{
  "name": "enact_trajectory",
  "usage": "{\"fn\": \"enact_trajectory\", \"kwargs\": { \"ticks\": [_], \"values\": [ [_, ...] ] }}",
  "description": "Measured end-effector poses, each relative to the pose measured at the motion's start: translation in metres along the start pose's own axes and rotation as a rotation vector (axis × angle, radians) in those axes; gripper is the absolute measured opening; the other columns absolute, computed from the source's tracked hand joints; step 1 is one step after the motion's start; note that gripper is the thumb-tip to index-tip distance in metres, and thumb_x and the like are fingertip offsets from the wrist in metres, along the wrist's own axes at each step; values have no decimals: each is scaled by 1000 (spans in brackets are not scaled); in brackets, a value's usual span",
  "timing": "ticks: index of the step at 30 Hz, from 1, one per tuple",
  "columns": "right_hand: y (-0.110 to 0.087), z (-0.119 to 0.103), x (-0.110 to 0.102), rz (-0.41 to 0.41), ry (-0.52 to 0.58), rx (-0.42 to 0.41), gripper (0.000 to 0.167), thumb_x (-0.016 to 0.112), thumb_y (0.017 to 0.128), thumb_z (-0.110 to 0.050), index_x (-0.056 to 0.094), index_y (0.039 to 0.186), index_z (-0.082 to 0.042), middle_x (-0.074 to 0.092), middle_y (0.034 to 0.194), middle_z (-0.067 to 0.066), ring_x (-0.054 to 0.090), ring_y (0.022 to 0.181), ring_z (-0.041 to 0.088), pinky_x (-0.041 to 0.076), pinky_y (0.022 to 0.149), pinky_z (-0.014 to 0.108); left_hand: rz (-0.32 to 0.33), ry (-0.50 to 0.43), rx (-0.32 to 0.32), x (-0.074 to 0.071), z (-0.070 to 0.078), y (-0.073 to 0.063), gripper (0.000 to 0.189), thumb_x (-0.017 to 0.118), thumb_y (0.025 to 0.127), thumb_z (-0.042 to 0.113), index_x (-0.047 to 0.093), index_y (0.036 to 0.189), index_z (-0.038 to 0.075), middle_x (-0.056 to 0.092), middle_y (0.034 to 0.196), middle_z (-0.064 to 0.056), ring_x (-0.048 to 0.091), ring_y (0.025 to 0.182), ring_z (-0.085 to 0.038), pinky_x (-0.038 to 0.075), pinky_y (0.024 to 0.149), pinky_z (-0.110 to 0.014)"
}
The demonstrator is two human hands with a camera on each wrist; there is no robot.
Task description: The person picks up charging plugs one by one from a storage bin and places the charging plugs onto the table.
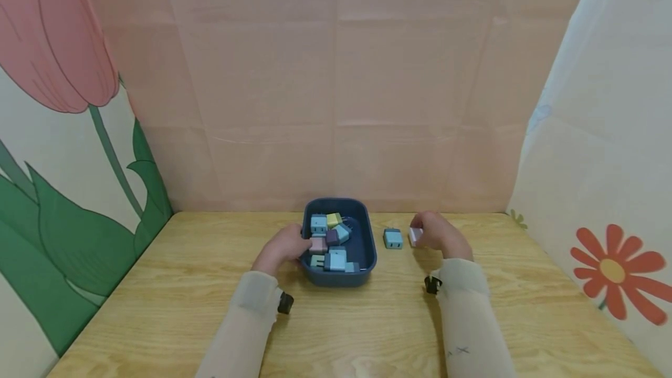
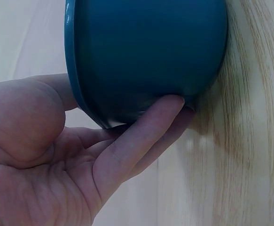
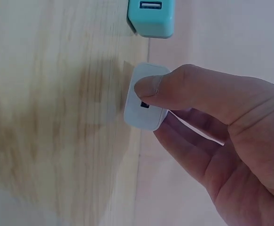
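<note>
A dark blue plastic bin point(image 1: 336, 280) stands on the table with several wall chargers in light blue, pink, purple and yellow-green inside. My left hand point(image 1: 283, 247) grips its left wall; in the left wrist view the thumb goes over the rim and the fingers point(image 2: 137, 136) lie along the outside. To the right of the bin, my right hand point(image 1: 440, 233) pinches a white USB charger point(image 3: 139, 115), thumb across its port face and fingers behind it. A light blue two-port charger point(image 1: 392, 239) sits on the table between the bin and that hand.
The wooden table point(image 1: 357, 331) runs back to a pinkish cloth wall point(image 1: 336, 86). Flower-printed sheets hang at the left and at the right. Each wrist carries a small black camera.
</note>
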State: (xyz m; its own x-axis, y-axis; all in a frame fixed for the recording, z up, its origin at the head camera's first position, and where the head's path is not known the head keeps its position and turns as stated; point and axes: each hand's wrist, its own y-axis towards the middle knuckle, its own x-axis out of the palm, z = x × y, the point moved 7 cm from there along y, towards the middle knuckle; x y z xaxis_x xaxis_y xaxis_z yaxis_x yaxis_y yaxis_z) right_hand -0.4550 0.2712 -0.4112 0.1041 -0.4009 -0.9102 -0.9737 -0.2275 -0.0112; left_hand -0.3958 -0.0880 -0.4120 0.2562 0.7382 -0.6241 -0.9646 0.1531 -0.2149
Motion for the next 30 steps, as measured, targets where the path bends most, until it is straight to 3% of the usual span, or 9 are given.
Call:
{"fn": "enact_trajectory", "kwargs": {
  "ticks": [14, 30],
  "values": [
    [2, 0, 6, -31, -6, 39, 47, 83, 91, -3, 70, 135, 2, 72, 134, 23, 66, 113, 35, 57, 101, 59, -1, 10, -7, 0, 1, 1, 37, 59, 111, 20, 60, 140, -2, 72, 117, -17, 72, 87, -25, 65, 79, -40],
    [3, 2, 12, -61, 4, 56, 50, 81, 92, -2, 67, 140, 1, 67, 144, 26, 65, 126, 41, 55, 108, 63, 5, -5, -9, 1, 0, 1, 36, 58, 111, 19, 60, 140, -3, 72, 118, -17, 72, 88, -25, 65, 79, -42]
  ]
}}
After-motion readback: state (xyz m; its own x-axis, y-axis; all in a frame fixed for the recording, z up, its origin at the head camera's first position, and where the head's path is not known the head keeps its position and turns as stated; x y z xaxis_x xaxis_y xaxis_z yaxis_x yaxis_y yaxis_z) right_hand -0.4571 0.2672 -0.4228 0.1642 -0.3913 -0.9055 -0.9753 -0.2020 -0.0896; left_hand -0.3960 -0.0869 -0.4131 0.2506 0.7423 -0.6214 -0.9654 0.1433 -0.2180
